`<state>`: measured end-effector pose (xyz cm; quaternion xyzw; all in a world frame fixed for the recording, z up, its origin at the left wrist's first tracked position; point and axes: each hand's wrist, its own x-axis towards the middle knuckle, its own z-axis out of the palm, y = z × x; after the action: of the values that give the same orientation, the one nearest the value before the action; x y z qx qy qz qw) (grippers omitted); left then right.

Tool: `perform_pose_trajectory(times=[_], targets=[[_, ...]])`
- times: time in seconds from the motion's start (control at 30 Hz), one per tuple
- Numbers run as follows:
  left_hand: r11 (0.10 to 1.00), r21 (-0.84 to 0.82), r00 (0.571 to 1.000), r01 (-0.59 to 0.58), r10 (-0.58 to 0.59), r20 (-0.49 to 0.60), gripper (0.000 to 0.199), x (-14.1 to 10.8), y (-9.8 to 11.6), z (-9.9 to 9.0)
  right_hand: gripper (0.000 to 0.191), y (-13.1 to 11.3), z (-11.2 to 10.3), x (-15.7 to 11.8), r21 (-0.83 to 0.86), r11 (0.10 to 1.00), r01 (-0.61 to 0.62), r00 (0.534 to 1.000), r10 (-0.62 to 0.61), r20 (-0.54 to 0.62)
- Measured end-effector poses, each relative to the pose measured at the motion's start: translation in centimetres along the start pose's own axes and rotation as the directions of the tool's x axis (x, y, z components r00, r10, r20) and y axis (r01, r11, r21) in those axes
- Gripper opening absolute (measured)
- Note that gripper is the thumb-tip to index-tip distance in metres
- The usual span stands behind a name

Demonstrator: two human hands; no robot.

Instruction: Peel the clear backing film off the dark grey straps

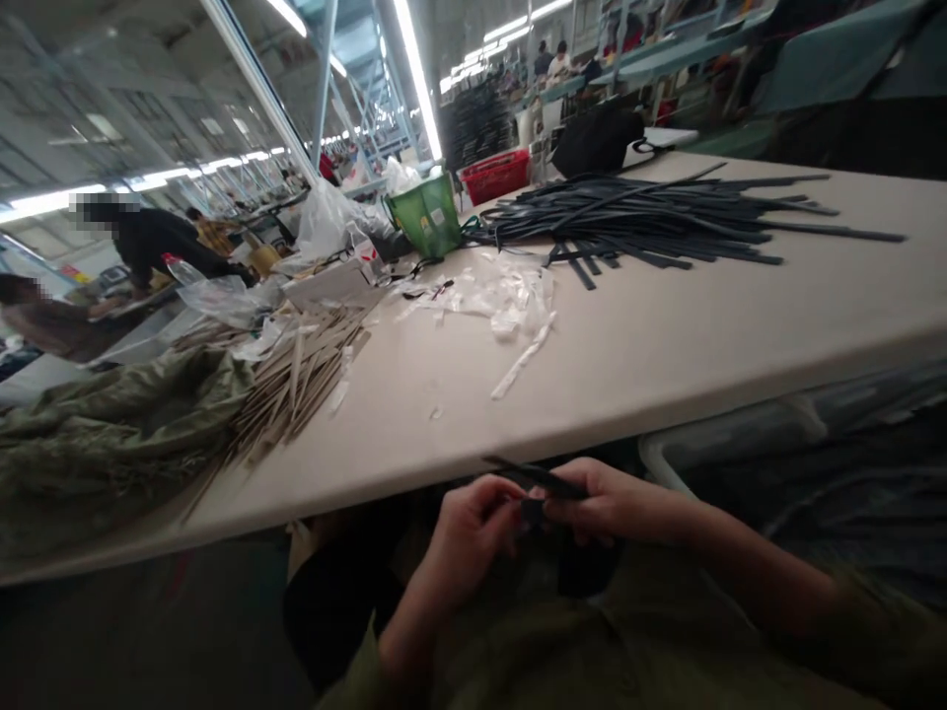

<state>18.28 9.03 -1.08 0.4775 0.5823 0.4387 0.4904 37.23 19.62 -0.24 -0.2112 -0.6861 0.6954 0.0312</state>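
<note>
Just off the table's front edge, my left hand [473,532] is closed, its fingertips pinching the end of a dark fabric strip [532,511]. My right hand [614,501] is closed beside it, gripping dark, narrow material [551,479] whose thin end points left above my left fingers. Whether this narrow part belongs to the same strip is unclear in the dim light. Dark cloth hangs below my right hand, over my lap. On the table behind lies a large heap of similar dark strips [636,219].
Across the pale table [666,335] are crumpled white plastic scraps [510,301], a green basket [427,217] and a red basket [495,177]. Brown strips [303,380] and an olive cloth bundle [125,414] lie left. A pale-rimmed bin [658,459] stands right; people work at far left.
</note>
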Motion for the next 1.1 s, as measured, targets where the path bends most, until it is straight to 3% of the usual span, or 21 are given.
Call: perform_pose_trajectory(times=[0.03,0.1,0.2,0.33,0.53,0.67,0.8,0.87,1.0,1.1], targets=[[0.997,-0.062,0.999,0.049,-0.048,0.019,0.023,0.2,0.1,-0.6,0.055,0.3,-0.2,0.1,-0.002,1.0,-0.013,1.0,0.013,-0.022],[0.978,-0.118,0.976,0.173,-0.154,0.157,0.032,0.4,0.0,-2.3,0.054,0.7,-0.8,0.3,-0.019,0.999,-0.046,0.998,0.045,-0.041],[0.937,-0.093,0.885,0.337,-0.282,0.371,0.038,0.3,-0.7,-5.2,0.056,0.9,-1.8,0.3,-0.092,0.99,-0.105,0.992,0.098,-0.078],[0.908,-0.059,0.865,0.416,-0.374,0.334,0.028,-0.9,-1.9,-8.2,0.058,1.0,-3.2,0.1,-0.155,0.978,-0.14,0.977,0.112,-0.181],[0.886,-0.087,0.844,0.455,-0.397,0.361,0.036,-4.1,-3.6,-11.3,0.065,3.0,-3.9,0.5,-0.198,0.958,-0.206,0.963,0.163,-0.214],[0.873,-0.055,0.82,0.485,-0.433,0.374,0.034,-5.3,-4.5,-11.6,0.067,3.6,-3.3,1.0,-0.203,0.953,-0.227,0.961,0.184,-0.207],[0.862,0.138,0.772,0.488,-0.5,0.391,0.016,-5.1,-5.3,-10.4,0.067,3.1,-3.1,1.3,-0.2,0.954,-0.225,0.956,0.176,-0.235],[0.855,0.16,0.765,0.493,-0.514,0.388,0.013,-4.9,-5.6,-9.8,0.067,3.1,-3.1,1.5,-0.199,0.953,-0.228,0.955,0.178,-0.239],[0.848,0.035,0.796,0.528,-0.509,0.327,0.015,-4.9,-6.5,-9.3,0.069,4.0,-3.2,1.7,-0.217,0.947,-0.239,0.93,0.158,-0.332],[0.726,-0.336,0.799,0.599,-0.566,0.201,0.017,-5.5,-8.0,-8.5,0.072,4.7,-3.0,1.5,-0.239,0.937,-0.255,0.886,0.128,-0.445]])
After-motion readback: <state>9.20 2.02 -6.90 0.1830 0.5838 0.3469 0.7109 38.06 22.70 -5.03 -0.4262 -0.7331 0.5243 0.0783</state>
